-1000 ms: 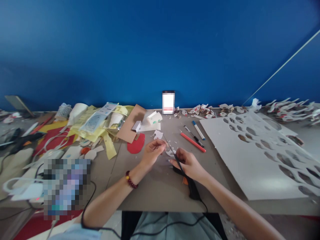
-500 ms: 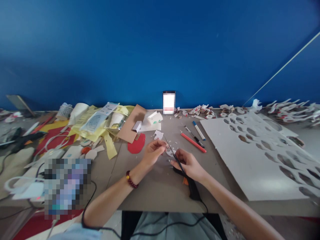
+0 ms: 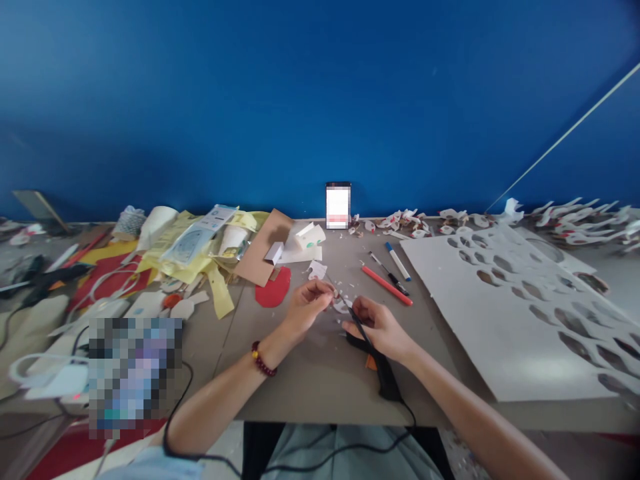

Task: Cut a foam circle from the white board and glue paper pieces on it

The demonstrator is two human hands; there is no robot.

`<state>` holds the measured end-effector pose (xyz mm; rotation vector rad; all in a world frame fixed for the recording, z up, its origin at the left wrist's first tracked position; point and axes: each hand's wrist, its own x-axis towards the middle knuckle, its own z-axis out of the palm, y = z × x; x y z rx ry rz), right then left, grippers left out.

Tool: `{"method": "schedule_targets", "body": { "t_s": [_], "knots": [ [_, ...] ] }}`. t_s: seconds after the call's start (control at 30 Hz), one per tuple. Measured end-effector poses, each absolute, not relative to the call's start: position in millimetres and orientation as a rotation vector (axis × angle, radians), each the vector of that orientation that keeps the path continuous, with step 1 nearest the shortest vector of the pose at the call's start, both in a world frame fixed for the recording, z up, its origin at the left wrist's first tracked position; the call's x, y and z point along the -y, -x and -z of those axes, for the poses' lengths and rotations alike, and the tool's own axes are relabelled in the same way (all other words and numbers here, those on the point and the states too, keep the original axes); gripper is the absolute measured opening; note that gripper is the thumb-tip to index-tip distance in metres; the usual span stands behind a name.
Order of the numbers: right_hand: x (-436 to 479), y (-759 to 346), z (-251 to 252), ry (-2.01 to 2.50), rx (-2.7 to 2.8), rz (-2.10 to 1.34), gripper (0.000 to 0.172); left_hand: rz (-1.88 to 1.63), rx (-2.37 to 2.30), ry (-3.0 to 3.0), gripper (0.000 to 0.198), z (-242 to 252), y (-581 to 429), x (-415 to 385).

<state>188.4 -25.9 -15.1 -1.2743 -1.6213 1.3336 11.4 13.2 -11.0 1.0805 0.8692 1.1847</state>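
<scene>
My left hand [image 3: 311, 301] is closed in a pinch on a small white piece [image 3: 335, 292], mostly hidden by the fingertips. Just to its right, my right hand [image 3: 379, 325] grips dark-handled scissors [image 3: 359, 325]. Their thin blades point up and left to the pinched piece, and the fingers hide part of the handles. Beneath the right hand lies a black glue gun [image 3: 387, 380] with an orange part and a cable. White scraps [image 3: 342, 307] lie on the table between the hands. A white cut piece [image 3: 317, 269] rests just beyond the left hand.
Pens and a red marker [image 3: 387, 285] lie right of centre. A large white sheet with cut-out holes [image 3: 465, 320] covers the right side. A lit phone [image 3: 339, 205] stands at the wall. Left are a red disc [image 3: 273, 288], yellow packaging [image 3: 220, 293] and cables.
The scissor blades no longer reach up past my left fingertips; they now show shorter, at the pinched piece. Both hands stay almost in place.
</scene>
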Motion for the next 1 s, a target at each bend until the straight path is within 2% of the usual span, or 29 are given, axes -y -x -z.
{"method": "schedule_targets", "body": {
  "t_s": [1.0],
  "knots": [
    [25.9, -184.9, 16.5, 1.263, 1.527, -1.387, 0.040, -1.167, -0.888, -1.083, 0.025, 10.2, -12.6, -12.6]
  ]
}}
